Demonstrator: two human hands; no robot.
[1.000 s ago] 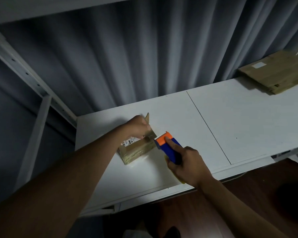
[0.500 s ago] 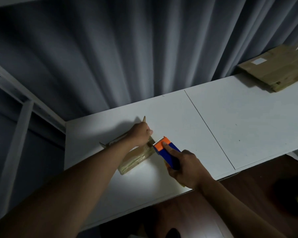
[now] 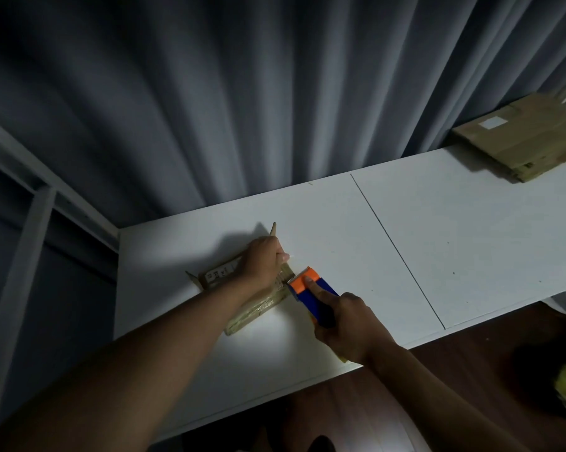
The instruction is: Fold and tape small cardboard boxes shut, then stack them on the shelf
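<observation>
the box (image 3: 255,301) lies on the white bench (image 3: 470,243), one flap up, so taping looks underway and stacking remains. the left hand (image 3: 263,261) presses it down while the right hand (image 3: 347,324) grips the tape gun (image 3: 309,287) at its end; flat cardboard (image 3: 529,135) waits far right.

A small cardboard box (image 3: 259,305) lies on the shelf (image 3: 470,243) at centre frame, near its left end. The left hand (image 3: 263,261) rests on top of the box. Just right of it, the right hand (image 3: 343,324) holds a tape dispenser (image 3: 311,290) whose front end touches the box's right end. A stack of flat cardboard (image 3: 523,138) sits on the shelf at upper right, against the curtain (image 3: 242,93) behind.
</observation>
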